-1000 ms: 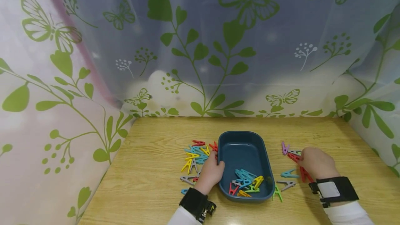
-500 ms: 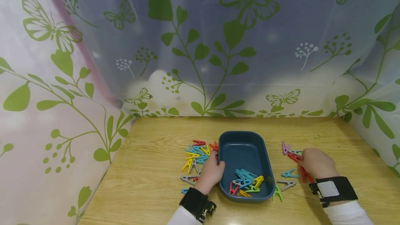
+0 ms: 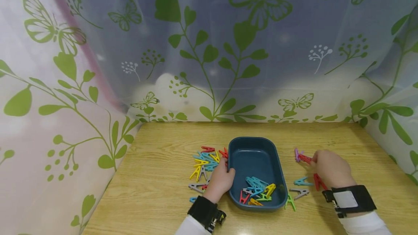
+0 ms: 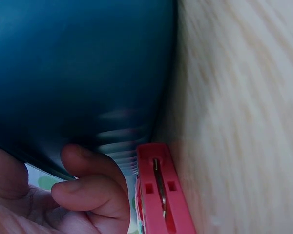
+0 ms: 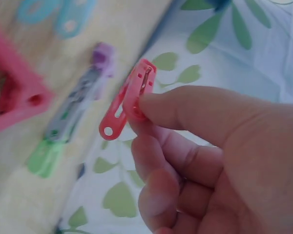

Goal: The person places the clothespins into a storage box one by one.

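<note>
A dark blue plastic basin (image 3: 252,160) sits on the table, with several colored clothespins (image 3: 256,184) in its near end. My left hand (image 3: 221,180) grips the basin's left rim, thumb at the edge and fingers along the outer wall. Close to those fingers, in the left wrist view, lies a red clothespin (image 4: 162,190). To the right of the basin, my right hand (image 3: 333,169) pinches another red clothespin (image 5: 139,90) between thumb and index finger. It appears lifted off the table. Purple (image 5: 103,58), grey (image 5: 75,97) and green (image 5: 44,158) clothespins lie beyond it.
Several mixed clothespins (image 3: 201,162) lie scattered left of the basin, partly behind my left hand. On its right are a blue (image 3: 303,181), a grey (image 3: 299,193), a light green (image 3: 289,202) and a red clothespin (image 3: 319,182). A patterned curtain (image 3: 209,64) borders the table.
My right hand has risen slightly off the table with the red clothespin pinched in its fingers. My left hand and the basin have stayed where they were.
</note>
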A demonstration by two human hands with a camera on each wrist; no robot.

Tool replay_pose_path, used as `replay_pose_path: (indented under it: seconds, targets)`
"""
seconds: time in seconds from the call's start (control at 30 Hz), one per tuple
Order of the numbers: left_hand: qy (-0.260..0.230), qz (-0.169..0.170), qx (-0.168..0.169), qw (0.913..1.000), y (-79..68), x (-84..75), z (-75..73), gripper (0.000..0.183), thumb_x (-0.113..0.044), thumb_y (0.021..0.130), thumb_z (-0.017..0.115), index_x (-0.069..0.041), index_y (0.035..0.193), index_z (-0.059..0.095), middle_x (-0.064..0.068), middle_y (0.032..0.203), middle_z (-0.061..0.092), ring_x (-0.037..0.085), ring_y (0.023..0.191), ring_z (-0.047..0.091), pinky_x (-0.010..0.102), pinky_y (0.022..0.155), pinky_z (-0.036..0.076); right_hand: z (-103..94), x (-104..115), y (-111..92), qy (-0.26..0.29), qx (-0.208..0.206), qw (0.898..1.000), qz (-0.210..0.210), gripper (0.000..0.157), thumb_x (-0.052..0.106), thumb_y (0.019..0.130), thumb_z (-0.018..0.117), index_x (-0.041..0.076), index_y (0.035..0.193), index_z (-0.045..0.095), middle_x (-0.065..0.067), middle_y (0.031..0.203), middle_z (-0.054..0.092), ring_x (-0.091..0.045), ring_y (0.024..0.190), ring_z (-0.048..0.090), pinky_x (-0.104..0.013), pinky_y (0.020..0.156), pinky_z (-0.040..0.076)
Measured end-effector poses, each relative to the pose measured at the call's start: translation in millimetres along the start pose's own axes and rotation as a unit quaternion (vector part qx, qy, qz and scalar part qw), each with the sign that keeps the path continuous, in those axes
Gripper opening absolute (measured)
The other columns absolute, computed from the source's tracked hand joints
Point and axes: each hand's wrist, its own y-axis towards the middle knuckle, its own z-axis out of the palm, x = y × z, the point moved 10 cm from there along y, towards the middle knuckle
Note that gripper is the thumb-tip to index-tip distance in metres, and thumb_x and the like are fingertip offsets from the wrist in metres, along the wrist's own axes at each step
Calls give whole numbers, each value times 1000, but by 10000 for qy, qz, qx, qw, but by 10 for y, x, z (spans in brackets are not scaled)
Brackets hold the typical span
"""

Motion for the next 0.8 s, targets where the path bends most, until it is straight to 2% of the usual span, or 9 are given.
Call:
replay_pose_path:
  seconds: [0.23, 0.4, 0.53, 0.63, 0.77, 0.8]
  targets:
    - [1, -57, 57, 10000, 4, 18, 9, 42, -17, 104, 52, 2, 141, 47, 8, 84, 53, 19, 74, 55, 31, 62, 41, -237, 391, -121, -179, -537, 9973, -478, 16, 14, 93, 72, -1, 87, 70, -4, 70, 60, -16, 57, 50, -31, 50, 38]
    - [16, -49, 57, 10000, 6, 17, 8, 42, -17, 104, 53, 1, 141, 47, 9, 84, 54, 20, 76, 55, 32, 62, 42, -348, 699, -248, -232, -997, 9900, -969, 13, 12, 89, 76, 2, 84, 70, -4, 73, 61, -13, 57, 51, -32, 50, 41]
    - [15, -36, 43, 10000, 8, 21, 7, 42, -16, 103, 53, 2, 141, 47, 8, 81, 52, 20, 73, 54, 32, 61, 40, -353, 924, -341, -373, -1238, 9833, -1284, 13, 11, 87, 79, 5, 81, 70, -5, 75, 62, -13, 58, 54, -31, 51, 43]
    - [30, -27, 22, 10000, 3, 15, 6, 42, -16, 103, 53, 2, 141, 46, 8, 81, 51, 20, 71, 53, 32, 60, 40, -321, 1096, -399, -404, -1305, 9794, -1484, 13, 12, 84, 82, 6, 81, 71, -2, 73, 64, -23, 68, 66, -30, 51, 43]
    - [48, -27, 1, 10000, -2, 7, 4, 42, -16, 103, 53, 1, 141, 47, 8, 81, 51, 20, 71, 53, 32, 60, 40, -243, 1311, -482, -430, -1347, 9739, -1776, 13, 13, 82, 84, 8, 81, 72, 3, 69, 61, -18, 65, 64, -27, 50, 41]
    - [52, -28, -6, 10000, -1, 7, 4, 42, -16, 103, 53, 1, 140, 47, 8, 81, 51, 20, 72, 53, 32, 60, 40, -221, 1356, -504, -445, -1366, 9724, -1839, 13, 13, 82, 85, 9, 80, 72, 4, 69, 59, -13, 60, 58, -26, 50, 40]
